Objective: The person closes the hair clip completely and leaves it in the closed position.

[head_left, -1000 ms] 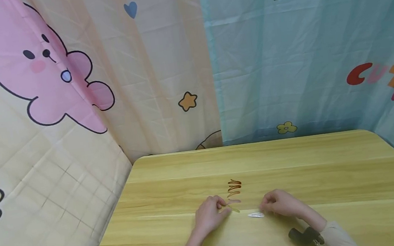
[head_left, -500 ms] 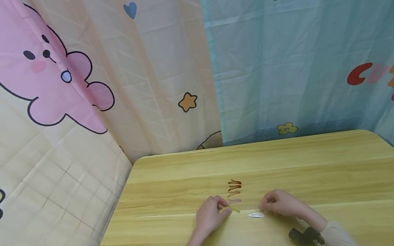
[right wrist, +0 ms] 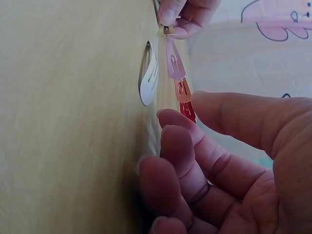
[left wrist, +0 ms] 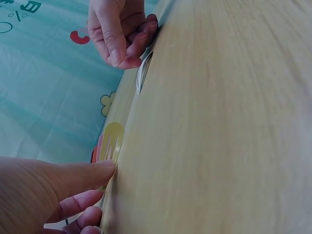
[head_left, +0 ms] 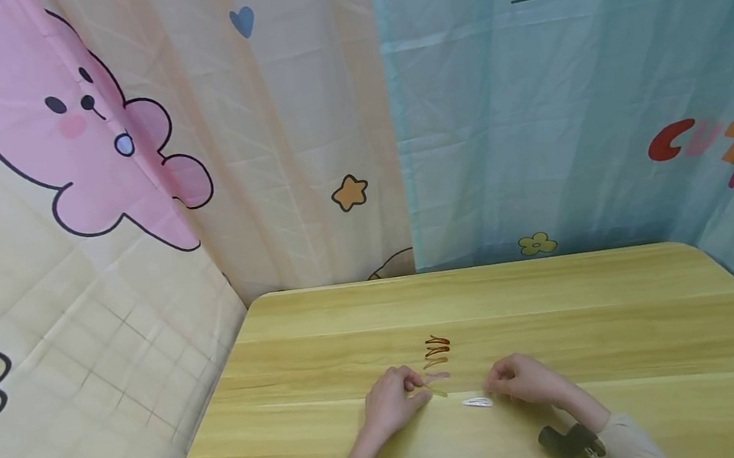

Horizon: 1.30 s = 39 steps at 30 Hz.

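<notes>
My left hand (head_left: 389, 400) pinches one end of a yellow snap hair clip (left wrist: 113, 139) between thumb and forefinger, low over the table. To its right lies a white snap hair clip (head_left: 477, 402), curved side visible in the right wrist view. Beside that clip's right end is my right hand (head_left: 520, 377), fingers loosely bent. In the right wrist view its thumb and forefinger stand apart with nothing between them. Beyond the yellow clip, a pink hair clip (right wrist: 175, 61), an orange hair clip (right wrist: 183, 90) and red-brown hair clips (head_left: 436, 345) form a column.
A wood-grain table (head_left: 593, 307) lies under everything. Printed curtains hang behind it, beige (head_left: 282, 116) on the left and blue (head_left: 568, 117) on the right. Each wrist wears a small black camera, such as the right camera (head_left: 569, 441).
</notes>
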{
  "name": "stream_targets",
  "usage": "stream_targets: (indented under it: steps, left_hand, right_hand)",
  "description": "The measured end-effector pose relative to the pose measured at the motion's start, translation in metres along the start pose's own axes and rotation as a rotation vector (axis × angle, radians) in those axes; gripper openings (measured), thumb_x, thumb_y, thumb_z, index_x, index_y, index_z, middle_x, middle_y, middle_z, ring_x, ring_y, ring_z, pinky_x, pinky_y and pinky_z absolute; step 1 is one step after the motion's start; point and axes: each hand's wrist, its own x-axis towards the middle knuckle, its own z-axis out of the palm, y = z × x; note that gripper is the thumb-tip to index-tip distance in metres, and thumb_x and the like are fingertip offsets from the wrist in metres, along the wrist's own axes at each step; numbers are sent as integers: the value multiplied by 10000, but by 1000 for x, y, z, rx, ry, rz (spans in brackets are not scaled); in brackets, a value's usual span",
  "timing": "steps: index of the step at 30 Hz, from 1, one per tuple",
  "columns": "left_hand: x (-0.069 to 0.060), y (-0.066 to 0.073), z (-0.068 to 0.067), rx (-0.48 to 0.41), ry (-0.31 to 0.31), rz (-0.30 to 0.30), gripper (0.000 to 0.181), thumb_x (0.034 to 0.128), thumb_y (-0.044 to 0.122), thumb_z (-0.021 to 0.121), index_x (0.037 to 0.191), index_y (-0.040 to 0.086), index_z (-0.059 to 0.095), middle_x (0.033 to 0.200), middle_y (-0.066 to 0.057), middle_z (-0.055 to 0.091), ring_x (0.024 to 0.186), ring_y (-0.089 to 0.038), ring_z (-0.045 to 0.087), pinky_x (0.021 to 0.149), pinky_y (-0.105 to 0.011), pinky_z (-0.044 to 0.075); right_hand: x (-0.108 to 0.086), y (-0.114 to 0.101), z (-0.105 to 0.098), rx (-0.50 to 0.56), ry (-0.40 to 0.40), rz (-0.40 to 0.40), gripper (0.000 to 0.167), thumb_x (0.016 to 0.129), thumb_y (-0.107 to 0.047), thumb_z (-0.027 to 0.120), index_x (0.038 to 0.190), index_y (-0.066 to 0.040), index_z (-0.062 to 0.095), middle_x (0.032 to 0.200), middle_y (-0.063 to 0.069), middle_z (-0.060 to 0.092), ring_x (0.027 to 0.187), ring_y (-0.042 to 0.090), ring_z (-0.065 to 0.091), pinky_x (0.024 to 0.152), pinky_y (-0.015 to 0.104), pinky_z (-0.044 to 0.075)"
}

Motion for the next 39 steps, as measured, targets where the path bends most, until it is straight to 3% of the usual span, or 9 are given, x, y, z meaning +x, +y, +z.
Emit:
stream_targets:
  steps: [39]
  left_hand:
    - [1, -2, 2, 21, 6, 17, 135, 779, 240, 776, 722, 214, 656, 723, 113, 510, 636, -31, 443, 543, -244, 370]
  right_hand:
    - [0, -2, -1, 8, -15, -18, 203, 923, -238, 625, 802, -79, 656, 652, 2, 552, 539, 109, 454, 457, 237, 367]
